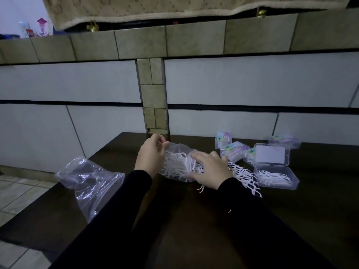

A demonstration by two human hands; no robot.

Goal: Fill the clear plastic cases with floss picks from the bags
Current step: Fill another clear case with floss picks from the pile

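Observation:
A clear plastic bag point(175, 162) full of white floss picks lies on the dark table point(194, 220). My left hand point(151, 154) pinches the bag's far edge. My right hand point(210, 169) rests on the bag's near right side, fingers spread over the picks. A loose pile of floss picks point(245, 176) lies just right of that hand. An open clear case point(275, 174) with several picks inside stands further right, its lid point(271, 154) raised.
Several closed, labelled cases point(234, 150) sit behind the open one by the wall. An empty crumpled clear bag point(88, 179) lies at the table's left edge. A tiled wall rises right behind the table; tiled floor shows at lower left.

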